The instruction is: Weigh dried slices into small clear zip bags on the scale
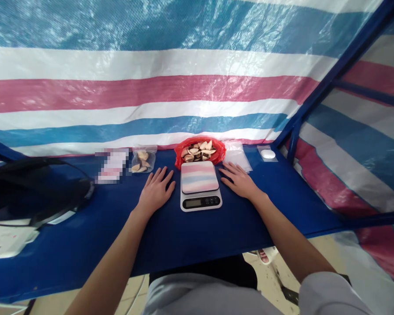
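Note:
My left hand lies flat on the blue table with its fingers spread, to the left of a white digital kitchen scale. On the other side of the scale rests my right hand, palm down and fingers apart, its fingertips by a stack of clear plastic bags. Nothing sits on the scale's reflective plate, and its display looks blank. Right behind the scale is a red plastic bag, open and full of dried slices. A small clear zip bag with several similar pieces lies beyond my left hand.
A black mesh object and a white power strip occupy the table's left end. A pixelated paper lies back left. At back right is a white oval item on a small clear bag. Striped sheeting and blue frame bars enclose the table.

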`<control>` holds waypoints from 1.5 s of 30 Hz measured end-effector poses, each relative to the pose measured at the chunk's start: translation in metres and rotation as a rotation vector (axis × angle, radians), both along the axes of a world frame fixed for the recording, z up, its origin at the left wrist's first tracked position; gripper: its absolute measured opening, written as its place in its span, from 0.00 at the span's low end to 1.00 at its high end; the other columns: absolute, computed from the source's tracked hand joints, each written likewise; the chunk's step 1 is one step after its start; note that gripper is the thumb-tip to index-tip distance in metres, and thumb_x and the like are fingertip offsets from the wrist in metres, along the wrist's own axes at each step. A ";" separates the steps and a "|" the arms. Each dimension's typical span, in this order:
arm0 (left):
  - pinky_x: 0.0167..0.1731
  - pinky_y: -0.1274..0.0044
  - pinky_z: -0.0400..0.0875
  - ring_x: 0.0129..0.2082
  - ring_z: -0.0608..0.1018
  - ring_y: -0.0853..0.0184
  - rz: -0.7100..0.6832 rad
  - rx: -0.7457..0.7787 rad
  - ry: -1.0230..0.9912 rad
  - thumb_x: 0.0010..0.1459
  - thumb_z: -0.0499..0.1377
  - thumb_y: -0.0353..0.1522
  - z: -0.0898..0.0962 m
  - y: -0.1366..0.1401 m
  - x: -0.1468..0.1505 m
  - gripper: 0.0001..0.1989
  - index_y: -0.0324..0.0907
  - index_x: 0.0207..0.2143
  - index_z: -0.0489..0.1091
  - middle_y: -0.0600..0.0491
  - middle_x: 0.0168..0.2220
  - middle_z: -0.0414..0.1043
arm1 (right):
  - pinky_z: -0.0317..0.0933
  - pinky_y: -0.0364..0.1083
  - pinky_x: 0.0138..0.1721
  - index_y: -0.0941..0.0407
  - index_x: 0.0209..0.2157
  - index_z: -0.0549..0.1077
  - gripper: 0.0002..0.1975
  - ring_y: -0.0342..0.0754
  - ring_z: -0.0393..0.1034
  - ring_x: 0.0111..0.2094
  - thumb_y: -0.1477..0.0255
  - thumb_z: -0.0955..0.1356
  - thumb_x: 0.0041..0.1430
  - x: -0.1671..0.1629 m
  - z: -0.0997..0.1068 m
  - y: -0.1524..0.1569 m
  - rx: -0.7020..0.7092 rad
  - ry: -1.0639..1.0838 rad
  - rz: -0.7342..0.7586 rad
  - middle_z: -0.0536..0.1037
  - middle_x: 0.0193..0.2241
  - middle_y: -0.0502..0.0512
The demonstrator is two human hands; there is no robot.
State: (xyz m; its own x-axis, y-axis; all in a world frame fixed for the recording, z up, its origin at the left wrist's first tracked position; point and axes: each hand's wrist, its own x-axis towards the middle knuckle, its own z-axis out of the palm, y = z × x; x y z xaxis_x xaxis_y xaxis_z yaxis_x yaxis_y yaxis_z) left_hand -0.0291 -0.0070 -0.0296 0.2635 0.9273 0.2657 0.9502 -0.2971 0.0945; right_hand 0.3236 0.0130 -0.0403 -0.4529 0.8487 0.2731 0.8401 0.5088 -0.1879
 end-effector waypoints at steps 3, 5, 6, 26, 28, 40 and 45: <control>0.66 0.55 0.55 0.69 0.61 0.51 0.008 -0.008 0.015 0.69 0.47 0.41 -0.001 0.001 0.000 0.27 0.44 0.65 0.65 0.45 0.68 0.60 | 0.49 0.63 0.69 0.51 0.64 0.67 0.24 0.59 0.52 0.70 0.60 0.59 0.72 -0.002 -0.001 0.000 -0.016 -0.012 -0.024 0.60 0.69 0.57; 0.66 0.55 0.55 0.69 0.60 0.51 0.007 -0.008 0.017 0.69 0.47 0.41 -0.001 0.001 0.000 0.27 0.44 0.65 0.65 0.45 0.68 0.59 | 0.48 0.63 0.69 0.51 0.65 0.67 0.25 0.59 0.51 0.70 0.59 0.59 0.72 -0.002 -0.002 0.001 -0.021 -0.014 -0.031 0.59 0.69 0.57; 0.66 0.55 0.55 0.69 0.60 0.50 0.006 -0.008 0.016 0.69 0.46 0.41 0.000 0.001 0.001 0.27 0.43 0.65 0.65 0.45 0.69 0.59 | 0.48 0.64 0.69 0.51 0.65 0.67 0.25 0.59 0.51 0.70 0.59 0.59 0.72 -0.002 -0.002 0.001 -0.022 -0.014 -0.031 0.59 0.69 0.57; 0.66 0.55 0.55 0.69 0.61 0.50 0.015 -0.042 0.015 0.69 0.47 0.41 0.006 0.000 0.004 0.27 0.40 0.65 0.65 0.43 0.69 0.59 | 0.46 0.62 0.70 0.51 0.65 0.66 0.25 0.59 0.49 0.71 0.59 0.58 0.72 -0.004 0.000 -0.001 -0.038 -0.033 -0.041 0.58 0.70 0.57; 0.67 0.55 0.55 0.69 0.61 0.50 0.017 -0.045 0.020 0.70 0.47 0.41 0.006 -0.001 0.005 0.27 0.40 0.65 0.65 0.42 0.69 0.59 | 0.46 0.62 0.70 0.52 0.66 0.66 0.26 0.58 0.49 0.71 0.59 0.57 0.72 -0.004 0.000 -0.001 -0.041 -0.045 -0.042 0.58 0.70 0.56; 0.66 0.57 0.57 0.67 0.64 0.49 0.013 0.028 -0.016 0.69 0.49 0.40 0.001 0.000 0.005 0.25 0.39 0.62 0.69 0.41 0.66 0.64 | 0.49 0.62 0.69 0.54 0.65 0.66 0.26 0.59 0.52 0.70 0.60 0.57 0.73 -0.005 0.000 -0.002 0.005 -0.097 -0.041 0.59 0.69 0.58; 0.62 0.62 0.65 0.61 0.72 0.51 -0.056 0.164 -0.122 0.67 0.51 0.38 0.003 0.000 0.003 0.22 0.38 0.55 0.75 0.42 0.58 0.74 | 0.54 0.59 0.68 0.53 0.62 0.70 0.22 0.57 0.56 0.69 0.64 0.60 0.72 -0.005 0.006 -0.005 0.099 -0.069 0.006 0.63 0.67 0.57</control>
